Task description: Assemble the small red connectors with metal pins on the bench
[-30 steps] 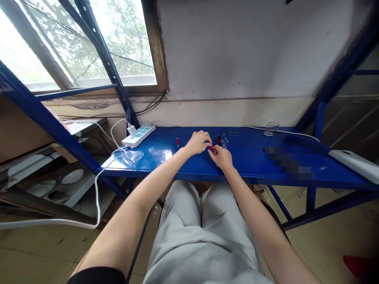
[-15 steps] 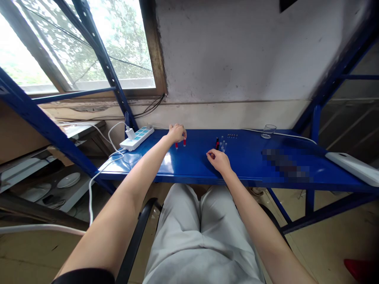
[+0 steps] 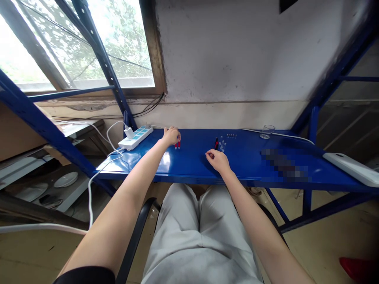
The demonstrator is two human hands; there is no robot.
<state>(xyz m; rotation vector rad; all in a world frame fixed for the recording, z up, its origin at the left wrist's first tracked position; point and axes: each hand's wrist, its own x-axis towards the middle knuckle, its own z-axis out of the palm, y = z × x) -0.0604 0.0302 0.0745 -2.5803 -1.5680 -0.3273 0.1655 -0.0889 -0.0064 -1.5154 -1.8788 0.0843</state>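
Note:
On the blue table (image 3: 192, 167), my left hand (image 3: 171, 136) is at the far left part, its fingers closed on a small red item (image 3: 179, 144) with a clear tip. Right beside it is another red item (image 3: 176, 146). My right hand (image 3: 217, 159) rests near the front edge, fingertips pressed together; whatever they hold, if anything, is too small to name. Just behind it lie a red and black piece (image 3: 216, 144) and several clear tubes (image 3: 222, 146). Farther back, several tiny metallic parts (image 3: 231, 136) form a row.
A white power strip (image 3: 136, 138) with cables sits at the table's left end. Toward the back right is a clear glass (image 3: 267, 131). A white device (image 3: 352, 169) lies at the right end, near a blurred dark patch (image 3: 284, 165). Blue posts frame both sides.
My left hand has moved left, bringing one red item close beside the other. My right hand has stayed nearly where it was.

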